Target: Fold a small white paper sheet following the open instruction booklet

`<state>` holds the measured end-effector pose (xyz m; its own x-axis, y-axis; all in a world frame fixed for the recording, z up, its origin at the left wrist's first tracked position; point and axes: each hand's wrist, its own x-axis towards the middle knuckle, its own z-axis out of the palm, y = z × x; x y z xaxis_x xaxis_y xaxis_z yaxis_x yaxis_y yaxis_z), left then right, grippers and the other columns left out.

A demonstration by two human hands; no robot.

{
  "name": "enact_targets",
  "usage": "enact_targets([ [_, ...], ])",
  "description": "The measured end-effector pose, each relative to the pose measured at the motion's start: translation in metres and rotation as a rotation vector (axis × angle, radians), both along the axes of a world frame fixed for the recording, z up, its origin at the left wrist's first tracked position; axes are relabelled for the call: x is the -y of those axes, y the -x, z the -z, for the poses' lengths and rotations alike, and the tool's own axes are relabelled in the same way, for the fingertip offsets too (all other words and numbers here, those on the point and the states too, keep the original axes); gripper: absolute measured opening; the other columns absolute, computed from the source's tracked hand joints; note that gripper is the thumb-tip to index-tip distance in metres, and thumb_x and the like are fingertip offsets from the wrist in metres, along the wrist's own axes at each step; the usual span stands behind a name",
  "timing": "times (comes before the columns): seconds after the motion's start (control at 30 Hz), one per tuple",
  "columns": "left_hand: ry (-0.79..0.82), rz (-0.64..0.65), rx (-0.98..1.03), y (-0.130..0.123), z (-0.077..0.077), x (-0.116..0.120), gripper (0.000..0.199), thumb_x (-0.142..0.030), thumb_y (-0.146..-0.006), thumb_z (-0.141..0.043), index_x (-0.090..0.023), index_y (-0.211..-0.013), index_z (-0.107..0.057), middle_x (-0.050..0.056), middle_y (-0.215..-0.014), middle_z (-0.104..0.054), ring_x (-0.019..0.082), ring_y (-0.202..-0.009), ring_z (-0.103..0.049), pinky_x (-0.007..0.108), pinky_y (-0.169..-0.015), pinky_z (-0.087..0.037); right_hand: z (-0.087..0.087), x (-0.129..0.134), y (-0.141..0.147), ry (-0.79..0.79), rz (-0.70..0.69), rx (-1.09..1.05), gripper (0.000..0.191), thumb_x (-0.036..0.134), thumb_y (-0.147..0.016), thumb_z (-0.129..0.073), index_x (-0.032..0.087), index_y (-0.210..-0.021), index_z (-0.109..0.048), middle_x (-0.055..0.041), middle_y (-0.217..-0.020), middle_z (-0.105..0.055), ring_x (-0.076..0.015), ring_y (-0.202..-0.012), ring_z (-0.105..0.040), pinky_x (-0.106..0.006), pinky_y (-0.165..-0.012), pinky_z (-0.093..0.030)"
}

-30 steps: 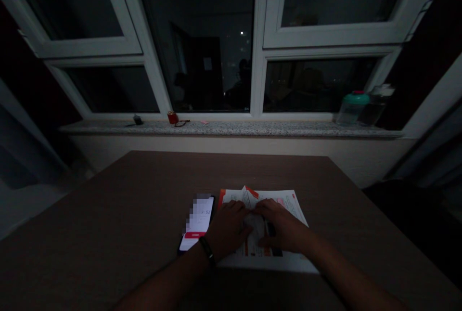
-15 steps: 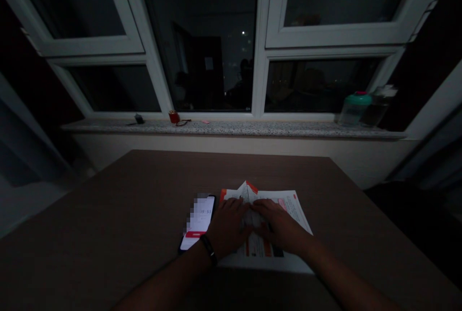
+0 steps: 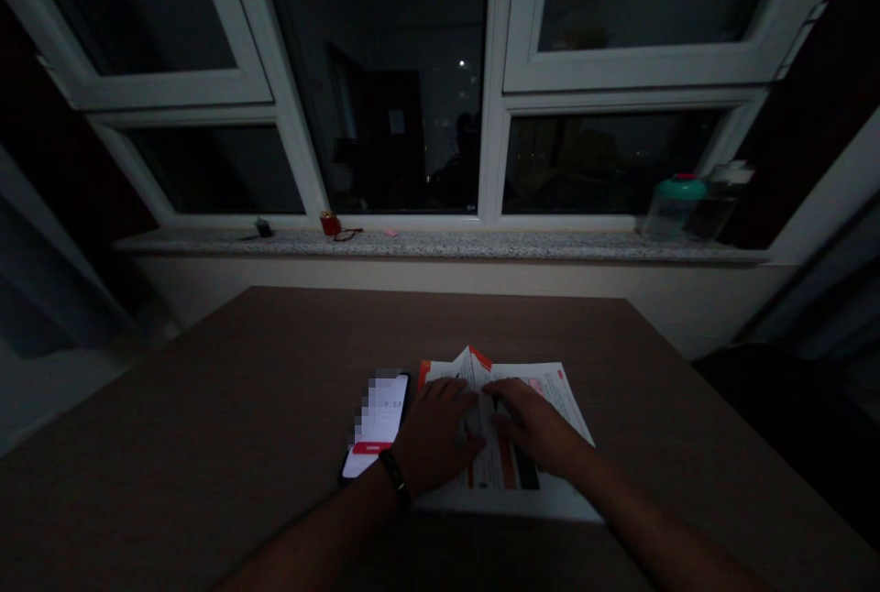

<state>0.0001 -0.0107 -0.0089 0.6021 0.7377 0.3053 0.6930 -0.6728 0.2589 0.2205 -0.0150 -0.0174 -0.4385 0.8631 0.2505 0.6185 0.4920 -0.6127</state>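
Note:
A printed sheet or booklet (image 3: 560, 409) with orange and black print lies on the table. On top of it is a folded piece of paper (image 3: 470, 361), its pointed, orange-edged tip rising at the far side. My left hand (image 3: 440, 434), a dark band at its wrist, lies palm down over the left part of the folded paper, fingers stretched out. My right hand (image 3: 540, 425) rests over the right part with its fingers apart and slightly bent. Between the hands a strip of paper shows; the rest of the fold is hidden beneath them.
A lit phone (image 3: 378, 422) lies just left of my left hand on the brown table (image 3: 330, 326). Beyond it, the stone windowsill (image 3: 440, 244) bears a small red item (image 3: 331, 224), a dark small object (image 3: 263, 227) and a green-lidded container (image 3: 677, 207).
My hands have moved slightly apart: the right thumb and fingers have drawn away from the left, uncovering more of the paper between them. The sheet and phone stay in place.

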Motion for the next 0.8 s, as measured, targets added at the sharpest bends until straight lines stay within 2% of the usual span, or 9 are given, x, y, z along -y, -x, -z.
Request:
enact_targets([
  [0.13, 0.057, 0.135, 0.004, -0.001, -0.004, 0.0, 0.046, -0.026, -0.083, -0.069, -0.022, -0.127, -0.055, 0.008, -0.134, -0.055, 0.028, -0.127, -0.046, 0.045, -0.11, -0.034, -0.001, 0.001, 0.002, 0.008, 0.038, 0.007, 0.038, 0.023, -0.089, -0.056, 0.021, -0.127, -0.054, -0.0107, -0.122, -0.06, -0.0255, -0.116, -0.054, -0.043, -0.103, -0.039],
  [0.23, 0.097, 0.19, 0.011, -0.001, -0.006, 0.002, 0.046, -0.027, -0.085, -0.069, -0.022, -0.128, -0.055, 0.007, -0.134, -0.055, 0.026, -0.127, -0.046, 0.042, -0.11, -0.035, -0.001, 0.002, 0.003, 0.011, 0.049, 0.001, 0.048, 0.024, -0.084, -0.063, 0.021, -0.13, -0.051, -0.0105, -0.125, -0.058, -0.0258, -0.118, -0.053, -0.043, -0.103, -0.039],
  [0.37, 0.116, 0.205, 0.003, -0.001, -0.006, 0.005, 0.054, -0.029, -0.085, -0.069, -0.02, -0.135, -0.05, 0.011, -0.141, -0.049, 0.027, -0.132, -0.042, 0.043, -0.112, -0.035, 0.001, 0.002, 0.001, -0.009, 0.014, 0.002, 0.061, 0.023, -0.077, -0.071, 0.022, -0.133, -0.048, -0.0106, -0.125, -0.055, -0.0267, -0.119, -0.051, -0.042, -0.102, -0.04],
  [0.57, 0.147, 0.204, -0.022, -0.001, -0.006, 0.005, 0.055, -0.025, -0.083, -0.07, -0.02, -0.135, -0.051, 0.011, -0.145, -0.047, 0.028, -0.136, -0.039, 0.044, -0.112, -0.036, 0.004, -0.009, 0.002, -0.024, 0.027, -0.021, 0.043, 0.015, -0.086, -0.058, 0.022, -0.128, -0.053, -0.0093, -0.119, -0.059, -0.0239, -0.113, -0.054, -0.04, -0.1, -0.041],
  [0.8, 0.171, 0.205, 0.037, 0.002, -0.004, 0.004, 0.057, -0.025, -0.08, -0.07, -0.02, -0.133, -0.05, 0.011, -0.14, -0.051, 0.029, -0.132, -0.043, 0.045, -0.11, -0.037, 0.01, -0.018, 0.002, -0.03, 0.021, -0.033, 0.043, 0.006, -0.085, -0.051, 0.022, -0.124, -0.058, -0.0085, -0.116, -0.061, -0.0227, -0.111, -0.055, -0.039, -0.099, -0.042],
])
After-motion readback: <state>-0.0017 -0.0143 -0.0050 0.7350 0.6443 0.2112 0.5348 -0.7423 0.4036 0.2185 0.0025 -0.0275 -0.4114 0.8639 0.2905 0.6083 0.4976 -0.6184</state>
